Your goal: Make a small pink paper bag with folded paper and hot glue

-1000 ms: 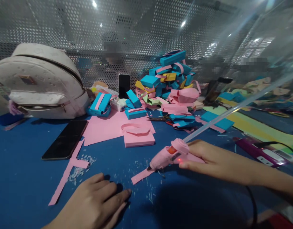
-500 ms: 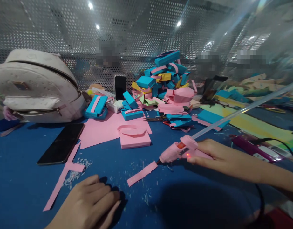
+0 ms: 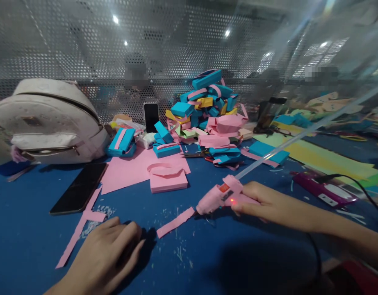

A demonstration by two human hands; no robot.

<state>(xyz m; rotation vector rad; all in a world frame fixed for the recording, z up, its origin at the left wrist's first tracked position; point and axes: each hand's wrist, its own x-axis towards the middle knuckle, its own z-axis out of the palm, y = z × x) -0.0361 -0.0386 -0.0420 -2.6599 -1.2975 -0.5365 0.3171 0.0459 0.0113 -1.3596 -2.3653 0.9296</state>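
My right hand (image 3: 253, 203) grips a pink hot glue gun (image 3: 218, 196), with a red light glowing on its side. A long clear glue stick (image 3: 287, 143) juts out of its back, up to the right. The gun's dark nozzle is at the right end of a short pink paper strip (image 3: 176, 223) lying on the blue table (image 3: 164, 270). Left of that strip, my left hand (image 3: 107, 252) rests with its fingers loosely curled; nothing shows in it. Beyond it lie longer pink strips (image 3: 75, 237) by white shreds. A pink paper box (image 3: 169, 184) with a looped strip sits behind.
At the back are a heap of blue, pink and yellow paper boxes (image 3: 181, 109), a propped phone (image 3: 151, 117) and a white backpack (image 3: 53, 119). A black phone (image 3: 80, 188) lies left, a purple power strip (image 3: 324, 190) with a cable right. Scissors (image 3: 193, 155) lie mid-table.
The view has shifted slightly. My left hand has drawn back a little, its thumb further from the curled fingers. The glue gun's nozzle stays at the end of the short strip.
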